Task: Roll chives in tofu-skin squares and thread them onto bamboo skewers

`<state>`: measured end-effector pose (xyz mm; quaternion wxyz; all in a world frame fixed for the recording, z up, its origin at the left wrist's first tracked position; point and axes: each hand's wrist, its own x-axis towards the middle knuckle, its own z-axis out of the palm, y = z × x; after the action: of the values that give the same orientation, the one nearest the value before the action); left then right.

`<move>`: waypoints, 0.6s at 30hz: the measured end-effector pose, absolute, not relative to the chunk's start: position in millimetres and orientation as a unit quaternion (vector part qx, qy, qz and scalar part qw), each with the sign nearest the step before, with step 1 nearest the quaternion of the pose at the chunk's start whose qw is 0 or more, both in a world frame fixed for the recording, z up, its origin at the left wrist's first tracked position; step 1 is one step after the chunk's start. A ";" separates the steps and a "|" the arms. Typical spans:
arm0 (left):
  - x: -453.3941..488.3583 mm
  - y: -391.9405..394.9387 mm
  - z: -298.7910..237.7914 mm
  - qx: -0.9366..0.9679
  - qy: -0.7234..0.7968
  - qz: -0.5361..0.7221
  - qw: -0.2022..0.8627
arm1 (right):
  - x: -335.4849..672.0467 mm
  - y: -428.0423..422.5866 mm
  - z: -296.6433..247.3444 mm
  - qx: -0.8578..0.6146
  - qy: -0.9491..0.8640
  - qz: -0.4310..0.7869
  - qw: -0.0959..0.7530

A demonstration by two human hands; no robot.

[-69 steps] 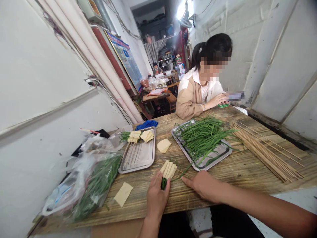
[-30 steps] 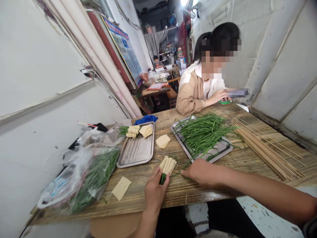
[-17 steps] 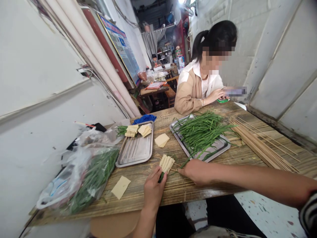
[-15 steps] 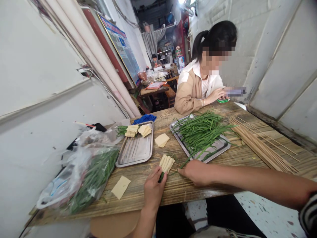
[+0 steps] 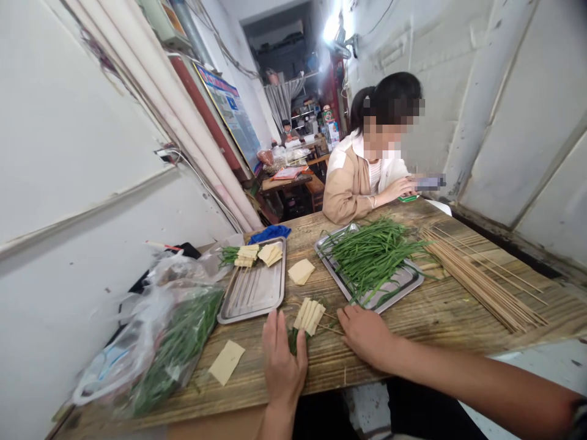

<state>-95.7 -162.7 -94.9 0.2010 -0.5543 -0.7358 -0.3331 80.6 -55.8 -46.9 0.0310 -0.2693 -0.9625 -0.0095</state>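
Skewered rolls [image 5: 309, 316] lie between left hand [image 5: 282, 360] and right hand [image 5: 367, 335]

The left hand is at the near left of the skewered rolls, its fingers straight and its thumb well apart; some greens [image 5: 293, 340] show in this gap, but I cannot tell if it presses on them. The right hand rests palm down on the worktop [image 5: 449, 318], right of the rolls, its fingers together and slightly bent. The long axis of the skewers points from the rolls toward this hand, and the bare skewer ends [image 5: 331, 330] come close to its fingertips. So the left hand is nearer to the rolls, the right hand to these ends. Whether the right fingers hold a skewer is hard to make out, because the palm hides what is below.

Left of the rolls lies a single pale sheet [image 5: 227, 362], and farther left a plastic bag [image 5: 178, 348], partly clouding its contents. Beyond the rolls is a sheet stack [image 5: 301, 272]; beyond and left, a metal tray [image 5: 266, 299]; beyond and right, green stalks [image 5: 373, 253] and loose sticks [image 5: 477, 284]. Farthest beyond the rolls sits a person [image 5: 351, 183], partly pixelated.
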 end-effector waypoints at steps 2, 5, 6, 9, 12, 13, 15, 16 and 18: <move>-92.4 -158.5 -100.2 -0.590 -0.736 -0.276 0.185 | 86.1 -60.0 -45.2 -0.278 -0.961 0.002 0.009; -90.7 -152.4 -109.0 -0.624 -0.734 -0.214 0.163 | 88.8 -63.8 -43.3 -0.303 -0.953 0.016 -0.007; -91.2 -151.8 -109.5 -0.628 -0.735 -0.206 0.154 | 89.1 -63.9 -43.1 -0.313 -0.950 0.024 -0.012; -96.1 -157.8 -102.8 -0.626 -0.740 -0.215 0.119 | 91.3 -60.6 -43.6 -0.321 -0.944 0.070 -0.034; -108.9 -177.3 -96.5 -0.555 -0.770 -0.287 0.130 | 98.0 -56.8 -45.2 -0.318 -0.934 0.160 -0.014; -115.8 -186.2 -97.7 -0.519 -0.780 -0.317 0.147 | 100.7 -56.6 -46.0 -0.313 -0.929 0.199 0.011; -132.6 -205.0 -106.0 -0.447 -0.800 -0.361 0.174 | 104.7 -57.7 -47.2 -0.300 -0.909 0.278 0.074; -141.5 -213.7 -112.2 -0.428 -0.801 -0.374 0.188 | 104.8 -58.6 -47.5 -0.294 -0.897 0.314 0.106; -156.7 -227.0 -125.9 -0.419 -0.799 -0.380 0.203 | 98.2 -59.4 -46.3 -0.290 -0.870 0.366 0.162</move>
<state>-156.7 -227.0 -125.9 0.2028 -0.4195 -0.7988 -0.3805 98.2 -59.4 -46.3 0.1618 -0.2895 -0.8697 0.3656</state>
